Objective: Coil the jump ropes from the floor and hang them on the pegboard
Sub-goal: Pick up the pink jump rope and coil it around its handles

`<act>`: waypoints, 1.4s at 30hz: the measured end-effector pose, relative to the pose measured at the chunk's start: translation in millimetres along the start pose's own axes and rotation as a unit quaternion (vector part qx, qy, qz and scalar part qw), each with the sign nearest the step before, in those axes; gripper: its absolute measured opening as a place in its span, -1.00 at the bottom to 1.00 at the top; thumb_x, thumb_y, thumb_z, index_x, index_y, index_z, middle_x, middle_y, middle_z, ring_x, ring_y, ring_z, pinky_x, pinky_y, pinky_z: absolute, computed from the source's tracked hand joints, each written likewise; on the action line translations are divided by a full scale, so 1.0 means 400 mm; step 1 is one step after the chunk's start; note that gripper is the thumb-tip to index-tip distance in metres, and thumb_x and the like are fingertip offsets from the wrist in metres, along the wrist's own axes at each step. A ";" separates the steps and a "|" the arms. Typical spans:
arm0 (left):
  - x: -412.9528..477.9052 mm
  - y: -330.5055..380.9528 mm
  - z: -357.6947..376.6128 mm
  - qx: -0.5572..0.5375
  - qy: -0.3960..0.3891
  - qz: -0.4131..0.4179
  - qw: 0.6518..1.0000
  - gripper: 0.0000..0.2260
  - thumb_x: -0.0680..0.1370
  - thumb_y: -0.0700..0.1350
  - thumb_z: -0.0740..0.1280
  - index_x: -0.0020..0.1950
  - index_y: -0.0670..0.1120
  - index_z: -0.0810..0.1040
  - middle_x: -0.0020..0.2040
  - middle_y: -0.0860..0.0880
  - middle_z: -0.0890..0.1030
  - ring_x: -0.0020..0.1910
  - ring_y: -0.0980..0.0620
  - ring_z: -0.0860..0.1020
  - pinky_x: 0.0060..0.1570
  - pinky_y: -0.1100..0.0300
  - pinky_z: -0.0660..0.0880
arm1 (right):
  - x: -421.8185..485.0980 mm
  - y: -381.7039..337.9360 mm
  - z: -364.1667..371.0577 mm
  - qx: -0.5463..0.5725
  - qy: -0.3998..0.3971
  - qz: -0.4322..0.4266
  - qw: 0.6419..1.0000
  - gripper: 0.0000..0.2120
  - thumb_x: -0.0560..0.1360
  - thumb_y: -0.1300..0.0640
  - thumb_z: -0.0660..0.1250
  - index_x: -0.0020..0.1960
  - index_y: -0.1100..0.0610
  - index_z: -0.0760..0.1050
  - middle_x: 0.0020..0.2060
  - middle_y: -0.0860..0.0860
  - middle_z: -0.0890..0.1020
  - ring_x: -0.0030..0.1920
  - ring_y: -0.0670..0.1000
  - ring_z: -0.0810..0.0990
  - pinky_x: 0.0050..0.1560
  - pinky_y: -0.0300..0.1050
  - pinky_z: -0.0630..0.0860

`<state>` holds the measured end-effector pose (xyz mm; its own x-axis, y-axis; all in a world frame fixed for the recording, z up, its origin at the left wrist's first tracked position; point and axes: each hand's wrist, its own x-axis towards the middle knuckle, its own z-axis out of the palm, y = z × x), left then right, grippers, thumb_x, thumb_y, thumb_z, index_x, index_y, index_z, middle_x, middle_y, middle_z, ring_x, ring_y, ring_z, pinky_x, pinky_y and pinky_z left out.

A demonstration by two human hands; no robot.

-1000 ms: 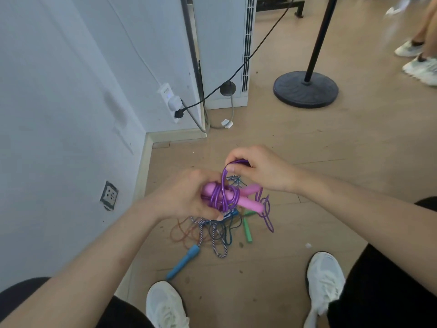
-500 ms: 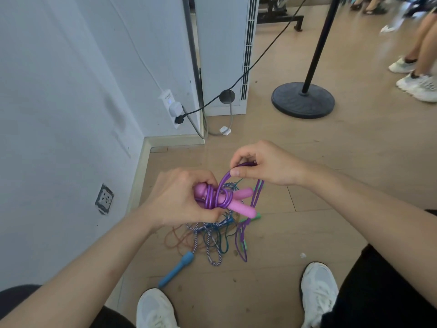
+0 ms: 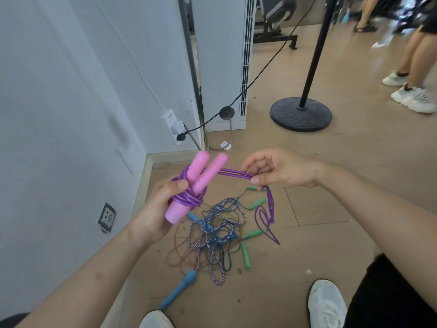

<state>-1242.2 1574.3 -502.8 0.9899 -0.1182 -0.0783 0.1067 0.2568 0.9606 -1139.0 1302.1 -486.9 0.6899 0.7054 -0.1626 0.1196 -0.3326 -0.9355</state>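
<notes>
The wooden floor (image 3: 354, 185) is seen from above, beside a white wall, and on it a tangled pile of jump ropes (image 3: 212, 233) is spread — striped, orange and dark cords with blue and green handles, none of them coiled. Above that pile the purple jump rope (image 3: 234, 172) is held up between both hands; no pegboard is shown. Its two pink handles (image 3: 201, 176) are laid side by side, tilted up and away, and several turns of cord are wound round their middle. The bundle is clasped in the left hand (image 3: 160, 209), the thumb pressed on the turns. A doubled stretch of cord is drawn out sideways and pinched between thumb and fingers of the right hand (image 3: 281, 169), from which a short looped tail (image 3: 267, 223) hangs down. The step in hand is judged to be the winding of the first rope, nearly finished. For the next move the tail would have to be carried round the handles under tension and its end tucked beneath a turn — otherwise the coil may be expected to spring loose before it is hung.
</notes>
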 end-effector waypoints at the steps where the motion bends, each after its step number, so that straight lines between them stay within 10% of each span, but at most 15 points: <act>1: 0.002 0.000 0.002 -0.046 0.009 -0.012 0.999 -0.40 0.03 0.15 0.64 -0.06 -0.12 0.66 -0.24 -0.03 0.65 -0.42 0.11 0.55 -0.48 0.33 0.45 | -0.001 0.001 -0.001 -0.003 0.001 0.005 1.000 -0.72 0.49 0.37 0.42 0.17 0.18 0.55 -0.05 0.24 0.67 -0.20 0.03 0.65 -0.08 -0.11 0.59; 4: -0.003 0.014 0.014 -0.102 0.041 -0.034 0.993 -0.86 0.36 0.00 0.41 -0.14 0.05 0.72 -0.22 0.03 0.64 -0.40 0.14 0.53 -0.57 0.35 0.37 | 0.000 0.007 0.000 -0.016 0.006 0.024 1.000 -0.73 0.50 0.38 0.41 0.15 0.17 0.54 -0.09 0.18 0.66 -0.24 0.03 0.64 -0.15 -0.12 0.59; 8: 0.009 0.007 -0.005 -0.105 0.143 -0.042 0.983 -0.88 0.46 0.06 0.36 -0.08 0.06 0.63 -0.20 0.00 0.57 -0.40 0.12 0.41 -0.60 0.33 0.20 | 0.003 0.038 0.007 -0.085 -0.006 0.080 0.993 -0.77 0.51 0.36 0.41 0.09 0.12 0.51 -0.16 0.18 0.65 -0.29 0.02 0.63 -0.21 -0.09 0.62; 21: 0.070 -0.035 -0.122 0.253 0.389 -0.040 0.885 -0.46 0.08 0.33 0.60 -0.14 0.04 0.60 -0.08 -0.07 0.68 -0.14 -0.07 0.69 -0.15 -0.09 0.66 | -0.014 0.012 0.081 -0.320 0.021 0.015 0.947 -0.81 0.56 0.21 0.37 0.00 -0.09 0.51 -0.24 -0.14 0.59 -0.33 -0.28 0.51 -0.33 -0.38 0.38; 29: 0.047 -0.062 -0.058 0.673 0.140 0.012 0.726 -0.54 0.26 0.32 0.55 0.08 0.22 0.58 -0.22 0.19 0.57 -0.18 0.11 0.50 -0.34 0.25 0.28 | -0.026 -0.047 0.087 -0.314 0.074 -0.105 0.941 -0.86 0.56 0.22 0.38 0.09 0.08 0.64 -0.13 -0.08 0.64 -0.15 -0.10 0.56 -0.12 -0.26 0.44; 35: 0.052 -0.111 -0.026 0.779 -0.048 0.187 0.597 -0.45 0.25 0.25 0.57 0.20 0.20 0.56 -0.05 0.14 0.58 0.00 -0.01 0.52 -0.31 0.17 0.38 | -0.014 -0.045 0.090 -0.317 0.101 -0.131 0.934 -0.88 0.54 0.21 0.39 0.03 0.07 0.67 -0.19 -0.17 0.55 -0.19 -0.23 0.51 -0.14 -0.39 0.35; 42: 0.028 -0.112 0.011 0.684 -0.141 0.227 0.679 -0.50 0.26 0.20 0.51 0.16 0.15 0.56 -0.05 0.19 0.55 -0.02 0.06 0.47 -0.21 0.06 0.54 | 0.000 -0.021 0.051 -0.281 0.177 -0.097 0.938 -0.93 0.46 0.10 0.51 -0.09 0.06 0.65 -0.22 -0.09 0.68 -0.18 -0.10 0.63 -0.08 -0.14 0.54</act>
<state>-1236.6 1557.2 -545.5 0.8144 -0.5525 0.1774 -0.5802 -0.7802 0.2339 -1154.6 1317.8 -485.3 0.7981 0.5683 0.2000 0.5563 -0.5678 -0.6068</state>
